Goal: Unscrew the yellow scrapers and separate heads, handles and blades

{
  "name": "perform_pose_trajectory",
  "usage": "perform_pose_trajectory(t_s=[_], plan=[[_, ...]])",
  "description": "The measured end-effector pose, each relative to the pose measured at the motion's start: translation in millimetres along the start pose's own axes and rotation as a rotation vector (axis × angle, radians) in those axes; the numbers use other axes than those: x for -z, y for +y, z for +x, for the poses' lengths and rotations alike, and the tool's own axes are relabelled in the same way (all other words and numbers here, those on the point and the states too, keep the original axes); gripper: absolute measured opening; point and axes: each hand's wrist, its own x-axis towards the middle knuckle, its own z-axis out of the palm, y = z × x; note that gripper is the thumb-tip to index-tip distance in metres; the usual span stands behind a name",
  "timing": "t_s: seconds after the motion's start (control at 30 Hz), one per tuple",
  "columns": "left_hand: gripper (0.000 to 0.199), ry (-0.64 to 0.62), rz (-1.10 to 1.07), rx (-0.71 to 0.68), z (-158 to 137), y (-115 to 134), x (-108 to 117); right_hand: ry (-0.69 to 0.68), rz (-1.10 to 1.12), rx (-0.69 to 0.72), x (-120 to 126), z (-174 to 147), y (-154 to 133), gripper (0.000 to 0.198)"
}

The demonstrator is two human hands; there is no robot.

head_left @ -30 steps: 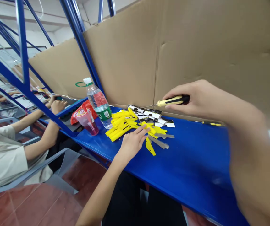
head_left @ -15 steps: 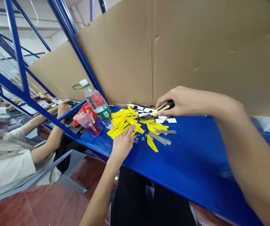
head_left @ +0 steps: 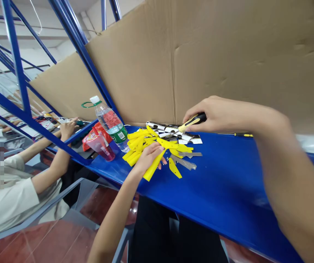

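Note:
My left hand [head_left: 150, 156] is closed on a long yellow plastic piece [head_left: 154, 167], which sticks out below the fingers towards the table's front edge. A screwdriver [head_left: 192, 122] with a yellow and black handle is gripped in my right hand [head_left: 210, 114], its shaft pointing left and down over the parts. Beside the left hand lies a pile of yellow plastic pieces [head_left: 136, 141]. A flat yellow piece [head_left: 174, 168] with small holes rests to the right, near thin grey strips [head_left: 184, 162]. Small screws on the table are mostly hidden by the left hand.
Black-and-white packs [head_left: 157, 126] lie along the cardboard wall [head_left: 217, 62]. A water bottle [head_left: 112, 126] and a pink cup [head_left: 102, 146] stand left on the blue table [head_left: 214, 193]. Another person [head_left: 14, 193] sits at the left, beyond a blue frame post [head_left: 88, 62].
My left hand has moved slightly right and taken hold of a yellow piece from the pile. The right hand stays nearly in place with the screwdriver.

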Motion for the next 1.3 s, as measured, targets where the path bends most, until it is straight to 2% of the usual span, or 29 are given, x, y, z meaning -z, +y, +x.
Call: perform_pose_trajectory(t_s=[0.13,0.23,0.37,0.5,0.6,0.67,0.77,0.93,1.03,1.1,1.17,1.3], plan=[[0.039,-0.22,0.033,0.099,25,6,-26,0.041,-0.022,-0.026,9,-10,-1,0.033],[0.043,-0.287,0.086,0.122,27,12,-38,0.066,-0.046,0.001,13,-16,1,0.034],[0.043,-0.197,0.176,0.011,21,22,-25,0.097,-0.057,0.005,19,-20,4,0.036],[0.033,0.018,0.416,-0.138,33,41,16,0.144,-0.055,-0.039,24,-21,0,0.04],[0.03,0.2,0.743,-0.161,59,61,46,0.196,-0.06,-0.033,26,-21,-4,0.043],[0.033,0.212,1.037,-0.148,78,73,57,0.218,-0.06,-0.026,27,-21,-6,0.042],[0.036,0.188,1.539,-0.111,102,77,57,0.242,-0.055,-0.043,29,-22,-9,0.038],[0.031,0.132,1.691,-0.093,116,58,40,0.359,-0.081,-0.057,31,-27,-4,0.04],[0.032,0.143,1.736,-0.145,111,49,38,0.433,-0.121,-0.126,18,-33,22,0.044],[0.034,0.16,1.752,-0.192,103,46,41,0.428,-0.136,-0.217,-1,-43,49,0.045],[0.038,0.172,1.756,-0.231,93,43,45,0.419,-0.099,-0.308,-28,-61,76,0.048],[0.044,0.224,1.778,-0.374,70,35,57,0.493,-0.005,-0.459,-90,-112,117,0.052]])
